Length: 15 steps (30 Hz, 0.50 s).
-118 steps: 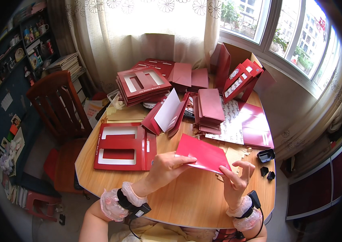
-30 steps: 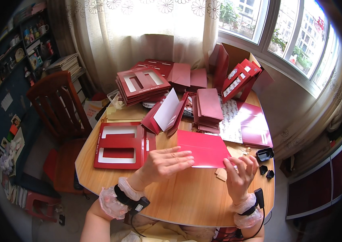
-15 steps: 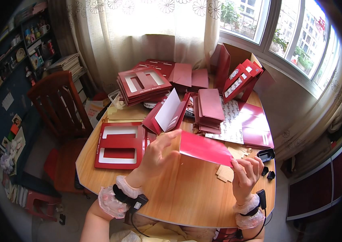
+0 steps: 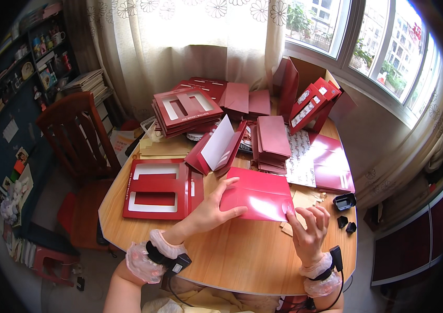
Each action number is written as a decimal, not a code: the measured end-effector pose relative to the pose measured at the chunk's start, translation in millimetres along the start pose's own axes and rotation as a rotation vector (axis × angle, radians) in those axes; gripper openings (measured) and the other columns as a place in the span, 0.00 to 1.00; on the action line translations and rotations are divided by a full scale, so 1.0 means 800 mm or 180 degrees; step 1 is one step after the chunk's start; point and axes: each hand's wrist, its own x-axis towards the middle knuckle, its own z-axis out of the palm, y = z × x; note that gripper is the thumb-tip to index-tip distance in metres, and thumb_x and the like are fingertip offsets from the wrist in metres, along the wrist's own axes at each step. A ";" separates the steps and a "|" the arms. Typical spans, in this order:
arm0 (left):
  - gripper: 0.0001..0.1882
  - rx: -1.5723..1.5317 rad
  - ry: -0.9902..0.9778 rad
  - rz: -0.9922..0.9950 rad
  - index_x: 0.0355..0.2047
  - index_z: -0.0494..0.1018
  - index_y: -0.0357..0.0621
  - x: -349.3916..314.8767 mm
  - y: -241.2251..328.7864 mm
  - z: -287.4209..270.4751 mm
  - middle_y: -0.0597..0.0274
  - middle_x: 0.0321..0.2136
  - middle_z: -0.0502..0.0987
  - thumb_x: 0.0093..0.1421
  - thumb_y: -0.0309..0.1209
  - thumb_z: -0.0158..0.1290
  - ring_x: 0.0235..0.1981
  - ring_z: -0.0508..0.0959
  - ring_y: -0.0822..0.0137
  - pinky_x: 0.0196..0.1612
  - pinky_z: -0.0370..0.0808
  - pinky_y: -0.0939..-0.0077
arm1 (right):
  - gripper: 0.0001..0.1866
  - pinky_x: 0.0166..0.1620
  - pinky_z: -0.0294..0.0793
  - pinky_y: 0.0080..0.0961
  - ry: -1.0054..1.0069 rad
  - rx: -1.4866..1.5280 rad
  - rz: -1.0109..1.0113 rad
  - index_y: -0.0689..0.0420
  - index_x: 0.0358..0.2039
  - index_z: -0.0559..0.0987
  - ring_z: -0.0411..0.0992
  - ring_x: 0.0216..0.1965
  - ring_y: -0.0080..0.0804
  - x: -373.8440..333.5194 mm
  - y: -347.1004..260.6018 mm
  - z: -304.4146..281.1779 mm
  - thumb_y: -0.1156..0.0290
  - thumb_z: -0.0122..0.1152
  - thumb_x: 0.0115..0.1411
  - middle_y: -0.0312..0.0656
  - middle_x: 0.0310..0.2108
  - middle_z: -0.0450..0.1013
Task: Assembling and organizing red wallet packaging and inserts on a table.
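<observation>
Between my hands, above the front middle of the table, is a glossy red paper envelope (image 4: 258,190) with a crease across it. My left hand (image 4: 206,208) has it by the left edge, with thumb and forefinger spread over its face. At the lower right corner my right hand (image 4: 310,229) holds it with the fingertips, the other fingers loosely curled. Left of my left hand lies a red folder box (image 4: 154,182) with two cut-out windows. Just beyond the envelope, an open red wallet (image 4: 216,148) with a white inside stands tilted.
Stacked red envelopes (image 4: 272,135) and windowed boxes (image 4: 187,109) cover the far side of the table (image 4: 232,255). A cardboard box (image 4: 310,70) with red packs stands far right. Small black plastic parts (image 4: 344,201) lie near the right edge. A wooden chair (image 4: 78,135) is at the left.
The red envelope has tilted so its face shows more fully, and shifted slightly left. My left hand has moved right onto its left edge; my right hand has moved slightly left.
</observation>
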 end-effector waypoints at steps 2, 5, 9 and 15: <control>0.42 -0.0029 0.0346 -0.0234 0.70 0.54 0.43 -0.001 0.009 0.006 0.52 0.65 0.64 0.62 0.40 0.65 0.65 0.66 0.60 0.68 0.63 0.65 | 0.15 0.55 0.69 0.43 0.0087 -0.0027 -0.0004 0.49 0.43 0.85 0.71 0.46 0.36 -0.001 0.000 -0.002 0.75 0.68 0.53 0.35 0.43 0.75; 0.43 -0.1120 0.0096 -0.0773 0.70 0.52 0.43 0.003 -0.005 -0.003 0.52 0.64 0.64 0.63 0.39 0.64 0.65 0.67 0.59 0.67 0.65 0.63 | 0.16 0.54 0.69 0.43 0.0171 -0.0055 -0.0043 0.49 0.43 0.85 0.71 0.46 0.35 0.001 -0.001 -0.005 0.76 0.69 0.52 0.35 0.42 0.75; 0.44 -0.0879 0.0085 -0.0554 0.69 0.52 0.38 0.005 -0.015 -0.004 0.46 0.63 0.66 0.61 0.38 0.66 0.64 0.69 0.58 0.64 0.69 0.64 | 0.12 0.51 0.70 0.42 0.0207 -0.0064 -0.0159 0.52 0.39 0.85 0.70 0.45 0.38 -0.002 0.000 -0.003 0.75 0.71 0.52 0.37 0.41 0.75; 0.41 -0.1611 0.0539 -0.0020 0.66 0.56 0.40 0.008 -0.006 -0.004 0.51 0.60 0.70 0.57 0.22 0.67 0.62 0.71 0.62 0.63 0.73 0.67 | 0.17 0.52 0.71 0.42 0.0195 0.0275 -0.0074 0.50 0.43 0.85 0.71 0.45 0.37 0.000 -0.002 -0.002 0.75 0.71 0.51 0.37 0.43 0.75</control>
